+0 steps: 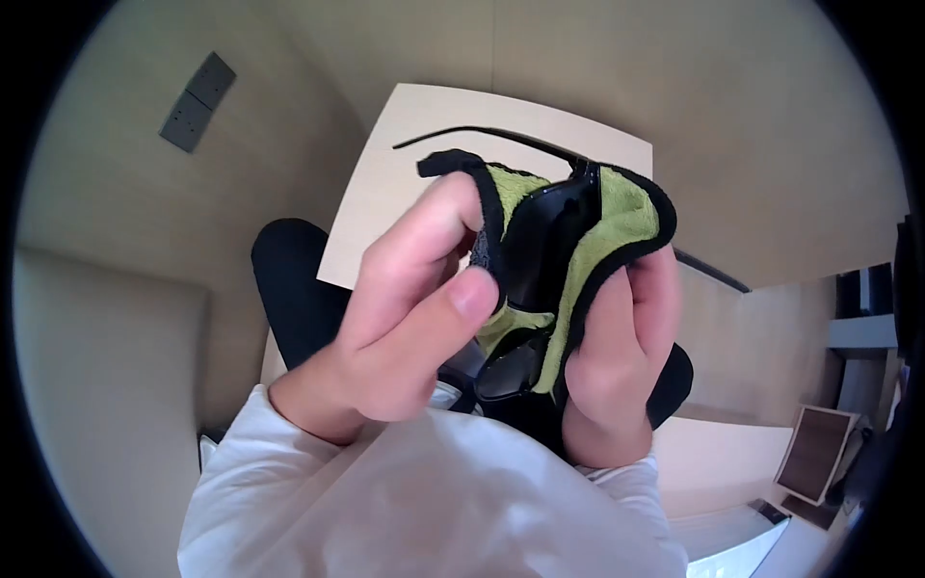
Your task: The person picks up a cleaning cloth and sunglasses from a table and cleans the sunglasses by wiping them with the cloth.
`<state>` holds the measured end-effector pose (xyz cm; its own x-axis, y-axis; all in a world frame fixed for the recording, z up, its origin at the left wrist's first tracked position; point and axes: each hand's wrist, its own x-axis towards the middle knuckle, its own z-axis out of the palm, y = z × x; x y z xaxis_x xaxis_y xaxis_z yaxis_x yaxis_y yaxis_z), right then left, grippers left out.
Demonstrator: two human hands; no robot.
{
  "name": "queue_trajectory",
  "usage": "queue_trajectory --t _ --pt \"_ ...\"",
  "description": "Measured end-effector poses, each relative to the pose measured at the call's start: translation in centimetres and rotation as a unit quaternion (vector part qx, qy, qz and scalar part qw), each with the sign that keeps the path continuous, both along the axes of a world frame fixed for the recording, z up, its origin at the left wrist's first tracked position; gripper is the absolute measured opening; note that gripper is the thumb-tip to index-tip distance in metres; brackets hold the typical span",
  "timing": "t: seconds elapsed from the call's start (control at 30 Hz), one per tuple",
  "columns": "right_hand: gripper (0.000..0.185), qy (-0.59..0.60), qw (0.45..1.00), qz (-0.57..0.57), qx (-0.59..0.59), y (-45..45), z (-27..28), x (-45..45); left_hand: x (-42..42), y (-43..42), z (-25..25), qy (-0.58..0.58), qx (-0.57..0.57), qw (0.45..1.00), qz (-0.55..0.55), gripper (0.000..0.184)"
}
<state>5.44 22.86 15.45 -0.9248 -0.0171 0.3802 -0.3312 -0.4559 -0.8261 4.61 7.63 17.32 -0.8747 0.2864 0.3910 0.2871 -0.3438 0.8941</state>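
Observation:
A pair of black sunglasses (545, 246) lies in the folds of a green cloth with black edging (628, 207), in front of my chest. One temple arm sticks out to the upper left. My left hand (409, 289) is closed on the cloth's left side, thumb and fingers pinching its dark edge. On the other side, my right hand (617, 337) grips the cloth from outside, its fingertips hidden behind the fabric. Green fabric is on both sides of the dark lenses. The lower lens tilts toward my lap.
Beyond my hands stands a small pale table (371, 207). Wooden panels rise around it, with grey wall sockets (198, 101) at upper left. A padded seat back (106, 385) is at left. A brown-and-white box-like object (817, 453) is at lower right.

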Motion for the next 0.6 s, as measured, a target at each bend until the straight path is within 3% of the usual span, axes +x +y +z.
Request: queue_trajectory --t 0.17,0.27,0.43,0.6 --pt "0.033 -0.026 0.999 0.027 -0.007 0.1 -0.1 0.0 -0.7 -0.9 -0.5 0.009 -0.027 1.000 -0.008 0.018" --pt "0.037 -0.004 0.995 0.037 0.094 -0.4 -0.2 -0.1 -1.3 -1.2 -0.9 -0.027 -0.004 0.999 0.016 0.012" --pt "0.039 -0.015 0.986 0.035 0.163 -1.1 -1.1 -1.0 -2.7 -1.3 -2.3 0.026 -0.096 0.984 0.144 0.027" --pt "0.033 -0.078 0.989 0.055 0.113 -1.7 -0.8 -1.2 -2.7 -1.0 -2.6 0.000 -0.085 0.985 0.151 0.030"
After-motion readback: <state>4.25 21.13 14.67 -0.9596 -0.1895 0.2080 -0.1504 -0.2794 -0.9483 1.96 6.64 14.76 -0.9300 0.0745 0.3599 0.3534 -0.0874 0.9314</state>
